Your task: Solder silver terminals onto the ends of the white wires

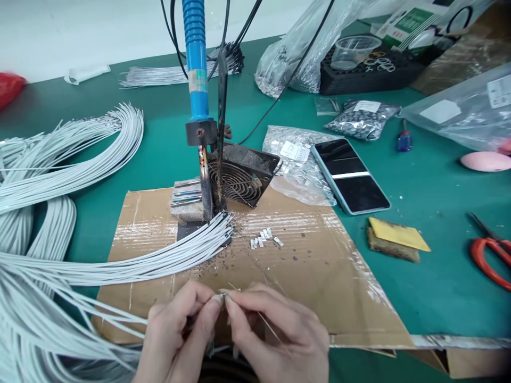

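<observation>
My left hand (pixel 181 335) and my right hand (pixel 275 332) meet low in the middle of the view. Both are closed in a pinch, fingertips touching around a tiny piece too small to make out. A thin pale wire (pixel 268 325) runs across the fingers of my right hand. White cables (pixel 120 316) pass from the left toward my left hand and vanish behind it. Beyond my hands, a bundle of white cables (pixel 159 266) lies with its ends under a blue-handled soldering iron (pixel 195 69) held upright in a stand. Several small white metal tabs (pixel 266 234) lie to the right.
Under the work is a cardboard sheet (pixel 319 287). A dark fan (pixel 243 175) leans behind the iron. Rightward are a phone (pixel 351 175), a yellow sponge (pixel 399 236), red-handled scissors (pixel 491 258) and a bag of metal parts (pixel 295 154). Coiled cables (pixel 80 165) fill the left.
</observation>
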Tool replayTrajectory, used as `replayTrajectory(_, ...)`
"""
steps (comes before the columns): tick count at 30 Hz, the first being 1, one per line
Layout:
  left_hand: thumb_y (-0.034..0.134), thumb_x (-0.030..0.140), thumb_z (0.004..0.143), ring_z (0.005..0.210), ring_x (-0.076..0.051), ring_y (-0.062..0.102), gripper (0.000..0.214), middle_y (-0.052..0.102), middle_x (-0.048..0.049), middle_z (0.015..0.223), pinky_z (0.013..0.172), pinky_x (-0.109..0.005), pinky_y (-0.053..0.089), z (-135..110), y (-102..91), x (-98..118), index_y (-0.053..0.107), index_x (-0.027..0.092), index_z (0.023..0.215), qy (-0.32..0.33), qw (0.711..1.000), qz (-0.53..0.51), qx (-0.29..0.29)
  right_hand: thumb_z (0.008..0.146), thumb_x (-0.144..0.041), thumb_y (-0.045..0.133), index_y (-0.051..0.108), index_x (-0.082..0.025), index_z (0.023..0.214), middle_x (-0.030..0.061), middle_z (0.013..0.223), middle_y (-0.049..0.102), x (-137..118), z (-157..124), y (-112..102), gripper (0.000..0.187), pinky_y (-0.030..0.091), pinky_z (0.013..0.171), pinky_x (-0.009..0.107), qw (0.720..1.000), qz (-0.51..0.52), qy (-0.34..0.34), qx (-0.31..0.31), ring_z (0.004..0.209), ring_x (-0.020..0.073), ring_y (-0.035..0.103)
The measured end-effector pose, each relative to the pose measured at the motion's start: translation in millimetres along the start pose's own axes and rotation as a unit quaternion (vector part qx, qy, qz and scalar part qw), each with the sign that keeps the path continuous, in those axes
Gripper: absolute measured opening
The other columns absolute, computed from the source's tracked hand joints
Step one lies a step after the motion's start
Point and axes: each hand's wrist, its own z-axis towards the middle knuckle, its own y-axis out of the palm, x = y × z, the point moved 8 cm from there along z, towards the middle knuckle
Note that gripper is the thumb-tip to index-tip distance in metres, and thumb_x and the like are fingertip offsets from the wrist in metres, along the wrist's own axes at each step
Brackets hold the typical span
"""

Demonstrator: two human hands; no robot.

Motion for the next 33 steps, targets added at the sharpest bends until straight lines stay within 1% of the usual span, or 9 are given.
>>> replayTrajectory(3, 0.068, 0.055, 0.092, 0.053, -0.01, 0.038, 0.038, 0.051, 0.0045, 0.058, 0.049, -0.02, 0.03, 1.1, 3.9, -9.1, 0.064, 0.019, 0.08, -0.087, 0.989, -0.116, -0.022, 0.085, 0.001, 0.068, 0.079, -0.018, 0.099, 0.003, 0.069, 0.075, -20.6, -6.7, -1.2, 0.026, 0.058, 0.058, 0.022, 0.983, -0.108, -0.147, 0.02, 0.057, 0.0146, 0.069)
replayTrajectory(6, 0.078, 0.057, 0.083, 0.056, -0.01, 0.044, 0.041, 0.057, 0.003, 0.062, 0.053, -0.018, 0.035, 4.3, 1.8, -9.2, 0.066, 0.018, 0.08, -0.112, 0.98, -0.163, -0.009, 0.085, 0.004, 0.068, 0.077, -0.014, 0.113, 0.0066, 0.078, 0.078, -24.4, -6.9, 6.4, 0.034, 0.061, 0.066, 0.022, 0.972, -0.116, -0.195, -0.056, 0.063, 0.0157, 0.071)
replayTrajectory(8, 0.084, 0.051, 0.078, 0.056, -0.009, 0.046, 0.038, 0.06, 0.0024, 0.062, 0.053, -0.017, 0.036, 6.8, -1.7, -7.8, 0.068, 0.017, 0.076, -0.112, 0.981, -0.16, 0.016, 0.085, 0.001, 0.07, 0.079, -0.019, 0.109, 0.0035, 0.077, 0.077, -18.1, -1.1, 3.6, 0.032, 0.061, 0.064, 0.02, 0.985, -0.062, -0.146, -0.068, 0.063, 0.0137, 0.07)
replayTrajectory(11, 0.087, 0.039, 0.073, 0.052, -0.007, 0.046, 0.028, 0.06, 0.0038, 0.057, 0.05, -0.015, 0.035, 8.4, -5.7, -5.3, 0.069, 0.017, 0.073, -0.11, 0.981, -0.146, 0.058, 0.088, -0.013, 0.074, 0.085, -0.029, 0.095, -0.0027, 0.068, 0.073, 5.4, 7.0, 0.1, 0.02, 0.056, 0.051, 0.016, 0.996, 0.052, 0.03, -0.066, 0.051, 0.0096, 0.065)
replayTrajectory(14, 0.082, 0.032, 0.075, 0.05, -0.008, 0.05, 0.018, 0.064, 0.0031, 0.056, 0.048, -0.015, 0.036, 8.1, -7.4, 0.8, 0.07, 0.018, 0.071, -0.082, 0.987, -0.108, 0.091, 0.087, -0.033, 0.08, 0.087, -0.026, 0.091, -0.001, 0.064, 0.072, 29.1, 2.2, 9.5, 0.011, 0.054, 0.044, 0.017, 0.957, 0.137, 0.224, -0.121, 0.045, 0.0102, 0.063)
replayTrajectory(17, 0.076, 0.029, 0.078, 0.05, -0.008, 0.052, 0.013, 0.067, 0.0034, 0.057, 0.049, -0.015, 0.037, 6.7, -7.8, 6.7, 0.071, 0.02, 0.071, -0.037, 0.992, -0.055, 0.108, 0.082, -0.047, 0.084, 0.087, -0.02, 0.091, 0.0022, 0.063, 0.071, 37.1, -3.1, 14.4, 0.029, 0.056, 0.045, 0.019, 0.912, 0.188, 0.331, -0.152, 0.048, 0.0117, 0.063)
replayTrajectory(20, 0.072, 0.029, 0.08, 0.05, -0.008, 0.057, 0.012, 0.069, 0.0037, 0.059, 0.051, -0.015, 0.042, 4.9, -9.0, 8.1, 0.071, 0.021, 0.071, 0.001, 0.993, -0.008, 0.12, 0.08, -0.046, 0.085, 0.088, -0.022, 0.085, 0.0011, 0.063, 0.068, 33.4, 1.5, 13.3, 0.025, 0.053, 0.045, 0.017, 0.91, 0.198, 0.336, -0.142, 0.048, 0.0092, 0.059)
replayTrajectory(26, 0.07, 0.032, 0.08, 0.054, -0.011, 0.061, 0.015, 0.07, 0.0015, 0.061, 0.05, -0.018, 0.041, 3.7, -11.8, 3.3, 0.072, 0.021, 0.07, -0.001, 0.99, 0.035, 0.133, 0.086, -0.028, 0.077, 0.088, -0.027, 0.082, -0.0016, 0.059, 0.063, 17.8, 14.2, 6.5, 0.012, 0.045, 0.048, 0.017, 0.957, 0.129, 0.226, -0.125, 0.049, 0.0085, 0.056)
replayTrajectory(33, 0.079, 0.03, 0.069, 0.048, -0.009, 0.045, 0.013, 0.065, 0.0011, 0.054, 0.044, -0.018, 0.031, 8.1, -16.3, 6.4, 0.074, 0.02, 0.064, -0.062, 0.987, -0.04, 0.144, 0.08, -0.034, 0.083, 0.089, -0.025, 0.081, -0.0008, 0.064, 0.064, 39.3, 12.6, -2.6, 0.011, 0.053, 0.047, 0.018, 0.931, 0.203, 0.299, -0.055, 0.047, 0.0087, 0.057)
